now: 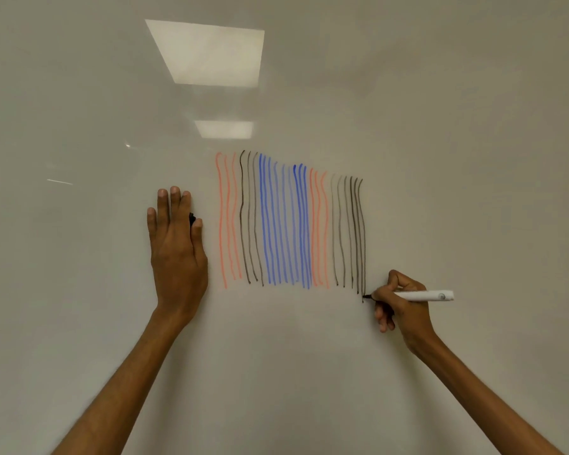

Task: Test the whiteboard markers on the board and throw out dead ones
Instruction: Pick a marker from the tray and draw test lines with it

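Note:
The whiteboard (408, 110) fills the view. Several vertical test strokes (286, 221) in red, black and blue cross its middle. My right hand (403, 307) grips a white-barrelled black marker (424, 295) whose tip touches the board at the foot of the rightmost black stroke. My left hand (174, 244) lies flat against the board to the left of the strokes, fingers straight. A small black marker cap (192, 218) sits tucked between its index finger and thumb.
Two ceiling lights (207, 52) reflect in the board above the strokes. Bare board lies to the right of the strokes and below both hands.

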